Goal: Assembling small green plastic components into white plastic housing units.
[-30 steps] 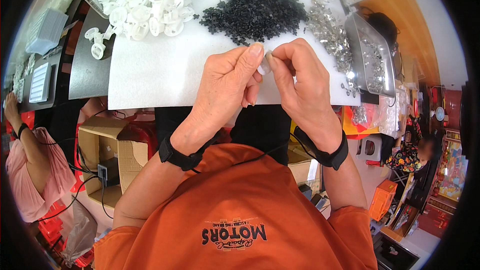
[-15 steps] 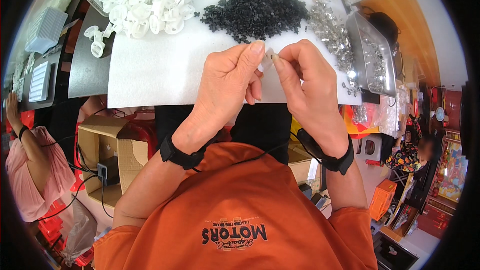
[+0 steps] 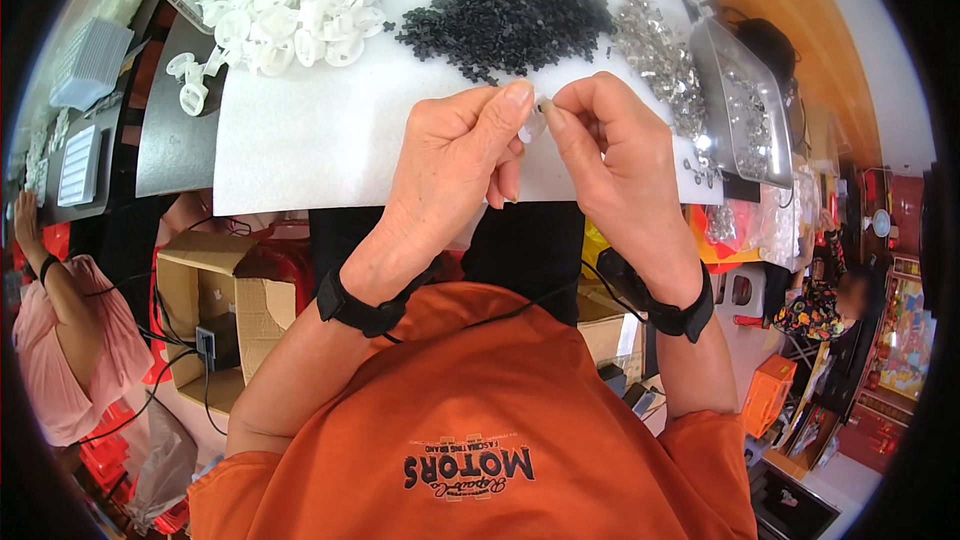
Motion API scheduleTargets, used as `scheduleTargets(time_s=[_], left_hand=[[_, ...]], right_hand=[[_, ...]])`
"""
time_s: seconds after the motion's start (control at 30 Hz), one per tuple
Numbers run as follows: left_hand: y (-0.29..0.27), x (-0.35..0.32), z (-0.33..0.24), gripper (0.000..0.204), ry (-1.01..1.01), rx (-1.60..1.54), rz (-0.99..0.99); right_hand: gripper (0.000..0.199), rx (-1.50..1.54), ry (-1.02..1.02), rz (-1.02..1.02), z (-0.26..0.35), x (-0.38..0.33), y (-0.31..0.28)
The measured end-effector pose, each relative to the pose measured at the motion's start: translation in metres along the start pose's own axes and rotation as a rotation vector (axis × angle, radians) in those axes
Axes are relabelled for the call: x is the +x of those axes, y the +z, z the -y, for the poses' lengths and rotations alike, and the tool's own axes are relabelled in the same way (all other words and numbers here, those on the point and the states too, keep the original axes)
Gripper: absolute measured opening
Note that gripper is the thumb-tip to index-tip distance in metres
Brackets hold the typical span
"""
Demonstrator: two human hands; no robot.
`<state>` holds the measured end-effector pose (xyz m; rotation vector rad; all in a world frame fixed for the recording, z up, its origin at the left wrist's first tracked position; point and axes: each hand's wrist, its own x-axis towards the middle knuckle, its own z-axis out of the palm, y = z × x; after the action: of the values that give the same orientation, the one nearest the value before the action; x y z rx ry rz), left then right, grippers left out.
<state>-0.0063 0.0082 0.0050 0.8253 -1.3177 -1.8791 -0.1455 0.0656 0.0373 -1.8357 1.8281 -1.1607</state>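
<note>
My left hand [image 3: 455, 165] and my right hand [image 3: 605, 155] meet over the near edge of a white foam sheet [image 3: 300, 140]. Both pinch one small white plastic part [image 3: 532, 122] between thumb and fingertips; most of it is hidden by the fingers. Behind the hands lie a pile of small black pieces [image 3: 505, 10], a heap of white plastic parts [image 3: 290, 0] at the back left, and a strip of shiny metal pieces [image 3: 655, 55] to the right.
A metal tray [image 3: 745, 100] with more shiny pieces stands at the right. A grey tray [image 3: 170, 130] lies left of the sheet. An open cardboard box [image 3: 215, 310] sits below. A person in pink [image 3: 70, 340] is at the far left.
Both hands have shifted slightly and the fingertips have closed tighter on the small white part. Nothing else on the sheet has moved.
</note>
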Motion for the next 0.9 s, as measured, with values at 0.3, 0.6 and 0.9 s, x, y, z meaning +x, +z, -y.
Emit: scheduleTargets(time_s=[0.3,0.6,0.9], left_hand=[[0.001,-0.001,-0.005,0.045,-0.016,0.008,0.014],[-0.005,0.0,-0.002,0.044,-0.034,-0.032,0.049],[-0.013,0.0,-0.002,0.042,-0.033,0.075,0.178]], right_hand=[[0.009,-0.088,-0.083,-0.006,0.003,0.0,0.001],[0.011,0.018,-0.104,0.071,-0.009,0.001,-0.001],[0.012,0.337,0.203,0.344,-0.002,0.01,-0.019]])
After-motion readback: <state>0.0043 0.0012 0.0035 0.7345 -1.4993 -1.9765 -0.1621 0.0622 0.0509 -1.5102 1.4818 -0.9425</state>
